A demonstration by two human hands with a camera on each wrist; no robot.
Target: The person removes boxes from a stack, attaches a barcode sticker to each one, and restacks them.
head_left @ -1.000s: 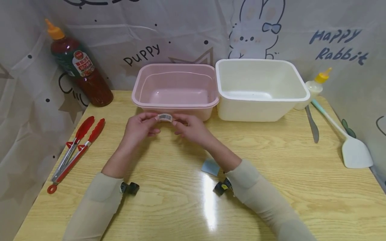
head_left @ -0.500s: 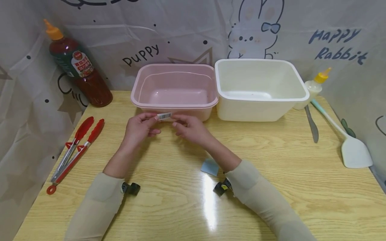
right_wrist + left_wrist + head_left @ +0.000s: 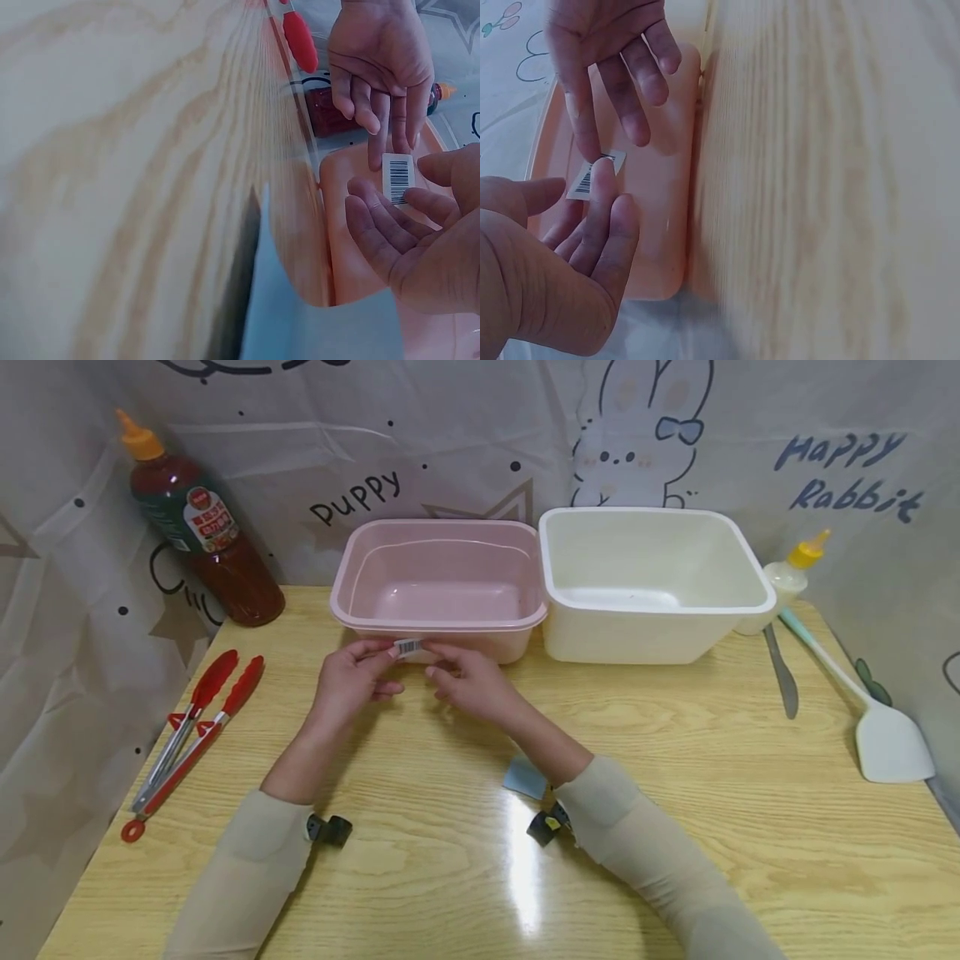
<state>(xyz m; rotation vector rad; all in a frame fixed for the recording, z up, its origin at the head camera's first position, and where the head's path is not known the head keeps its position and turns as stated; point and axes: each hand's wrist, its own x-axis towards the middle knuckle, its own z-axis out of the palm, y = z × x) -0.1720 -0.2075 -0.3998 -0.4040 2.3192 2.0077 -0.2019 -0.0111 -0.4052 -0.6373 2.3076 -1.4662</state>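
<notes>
A small white barcode label (image 3: 408, 647) lies against the front wall of the pink basin (image 3: 438, 626), below its rim. My left hand (image 3: 348, 681) touches one end of it with a fingertip; the thumb stands apart in the left wrist view. At the other end, the index fingertip of my right hand (image 3: 480, 687) meets the label's edge, with its thumb also apart in the right wrist view. The remaining fingers of both hands are loosely extended. Black bars on the barcode label (image 3: 398, 180) show plainly between the two hands.
A white bin (image 3: 618, 635) adjoins the basin on the right. Tongs (image 3: 187, 743) and a red sauce bottle (image 3: 213, 539) are on the left. A light-blue piece (image 3: 525, 777) lies by my right forearm. Farther right are a knife (image 3: 782, 677), a spatula (image 3: 892, 743) and a yellow-capped bottle (image 3: 787, 578).
The label was bowed between my fingers, then flattened and slanted; now it sits flat at the basin wall. My right thumb has drawn away from it. The hands have barely shifted.
</notes>
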